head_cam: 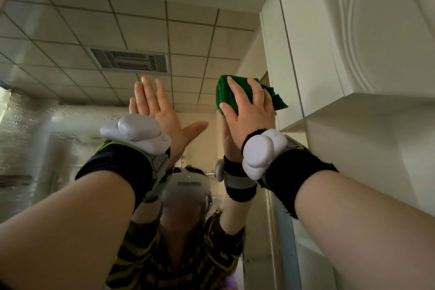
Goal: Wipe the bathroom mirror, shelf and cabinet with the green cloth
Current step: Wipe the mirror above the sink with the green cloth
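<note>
The mirror (70,59) fills most of your view, and it reflects a tiled ceiling with a vent (129,60) in it. The white cabinet (364,42) stands along the mirror's right edge, and its lower part juts out toward you.

Both your forearms reach up toward the glass. Your left hand (160,110) is spread flat facing the mirror, with the fingers straight and close together, the thumb out to the side, and nothing in it. You cannot tell from here whether the palm touches the glass.

Your right hand (249,113) is higher and to the right, close to the cabinet's edge. Its fingers (237,94) curl over the green cloth (226,92) and hold it bunched against the mirror. One loose corner of the cloth sticks out on the cabinet side. The reflection of this hand meets it at the glass just below the cloth.

A white headset (188,186) is reflected low in the mirror, between your arms. Each wrist has a black band and a white tracker, the left tracker (138,134) and the right tracker (261,150).
</note>
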Tool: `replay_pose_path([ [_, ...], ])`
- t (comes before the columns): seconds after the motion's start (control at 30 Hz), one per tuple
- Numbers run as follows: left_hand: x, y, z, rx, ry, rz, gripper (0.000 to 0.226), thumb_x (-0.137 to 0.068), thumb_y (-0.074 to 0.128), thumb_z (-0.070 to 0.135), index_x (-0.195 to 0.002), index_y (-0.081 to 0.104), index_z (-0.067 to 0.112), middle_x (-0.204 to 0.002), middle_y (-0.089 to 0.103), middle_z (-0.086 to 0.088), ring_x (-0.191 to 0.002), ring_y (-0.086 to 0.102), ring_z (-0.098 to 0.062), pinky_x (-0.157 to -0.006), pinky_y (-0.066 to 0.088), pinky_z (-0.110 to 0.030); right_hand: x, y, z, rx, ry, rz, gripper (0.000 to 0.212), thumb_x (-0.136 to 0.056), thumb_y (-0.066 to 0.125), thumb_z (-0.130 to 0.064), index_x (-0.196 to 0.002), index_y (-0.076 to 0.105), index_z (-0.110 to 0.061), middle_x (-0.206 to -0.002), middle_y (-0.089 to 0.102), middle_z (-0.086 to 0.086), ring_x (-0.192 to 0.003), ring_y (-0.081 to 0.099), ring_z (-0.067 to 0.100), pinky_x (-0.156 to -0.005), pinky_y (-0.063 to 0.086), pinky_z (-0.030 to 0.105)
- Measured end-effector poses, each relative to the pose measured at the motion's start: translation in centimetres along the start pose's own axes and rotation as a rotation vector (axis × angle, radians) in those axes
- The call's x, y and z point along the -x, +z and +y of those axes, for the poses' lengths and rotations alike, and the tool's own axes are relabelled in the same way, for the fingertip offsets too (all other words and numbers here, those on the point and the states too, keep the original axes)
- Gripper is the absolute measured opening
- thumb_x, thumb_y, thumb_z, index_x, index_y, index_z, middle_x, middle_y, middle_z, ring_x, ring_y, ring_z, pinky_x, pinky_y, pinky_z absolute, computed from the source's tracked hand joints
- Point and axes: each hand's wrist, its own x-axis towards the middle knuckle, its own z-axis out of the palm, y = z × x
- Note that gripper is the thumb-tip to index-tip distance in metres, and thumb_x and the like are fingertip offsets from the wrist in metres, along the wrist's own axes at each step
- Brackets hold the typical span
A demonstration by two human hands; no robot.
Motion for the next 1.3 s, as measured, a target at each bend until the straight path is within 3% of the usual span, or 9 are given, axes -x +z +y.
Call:
replay_pose_path([
  [0.33,-0.3,0.8,-0.6,0.020,0.031,0.045,0.123,-0.065,0.045,0.079,-0.147,-0.013,0.008,-0.155,-0.018,-0.014,-0.142,-0.018,-0.026,-0.110,-0.016,-0.035,-5.4,-0.4,-1.2,0.029,-0.001,-0.031,0.054,-0.092,0.043,-0.046,-0.141,0.023,-0.045,-0.154,0.011,-0.002,-0.139,0.012,0.030,-0.112,0.014,0.043],
  [0.53,-0.3,1.4,-0.6,0.012,0.048,0.116,0.125,-0.059,0.033,0.083,-0.147,-0.012,0.006,-0.155,-0.013,-0.014,-0.142,-0.015,-0.025,-0.100,-0.028,-0.025,-5.9,-0.6,-2.4,0.025,0.027,-0.012,0.052,-0.094,0.041,-0.043,-0.142,0.022,-0.044,-0.154,0.010,-0.002,-0.138,0.013,0.029,-0.112,0.014,0.040],
  [0.87,0.0,1.2,-0.1,0.042,0.029,0.153,0.123,-0.064,0.049,0.078,-0.148,-0.004,0.005,-0.155,-0.010,-0.015,-0.143,-0.012,-0.027,-0.107,-0.021,-0.030,-2.4,0.9,-3.0,0.021,-0.048,-0.020,0.052,-0.093,0.040,-0.047,-0.141,0.020,-0.048,-0.154,0.006,-0.008,-0.140,0.006,0.025,-0.113,0.014,0.041],
  [1.07,0.0,1.1,0.0,0.049,0.018,0.144,0.115,-0.071,0.050,0.071,-0.148,-0.005,0.006,-0.155,-0.011,-0.015,-0.143,-0.014,-0.026,-0.110,-0.017,-0.034,-0.5,1.6,-3.5,-0.030,-0.101,-0.076,0.053,-0.092,0.037,-0.052,-0.140,0.017,-0.050,-0.153,0.002,-0.011,-0.140,0.001,0.026,-0.113,0.006,0.043],
  [1.17,-0.1,0.8,0.2,0.070,0.009,0.125,0.108,-0.076,0.052,0.063,-0.148,-0.006,0.007,-0.155,-0.013,-0.013,-0.143,-0.015,-0.025,-0.111,-0.016,-0.035,0.4,1.7,-3.7,-0.066,-0.106,-0.111,0.049,-0.093,0.033,-0.051,-0.139,0.016,-0.053,-0.153,0.000,-0.015,-0.140,-0.002,0.023,-0.114,0.002,0.040],
  [1.3,0.1,-0.1,-0.1,0.087,0.023,0.027,0.115,-0.073,0.054,0.067,-0.147,-0.011,0.008,-0.154,-0.020,-0.012,-0.142,-0.020,-0.024,-0.111,-0.016,-0.035,0.4,1.2,-3.6,-0.040,-0.115,-0.152,0.048,-0.095,0.033,-0.046,-0.139,0.014,-0.054,-0.153,-0.001,-0.016,-0.141,-0.002,0.022,-0.114,0.001,0.037],
])
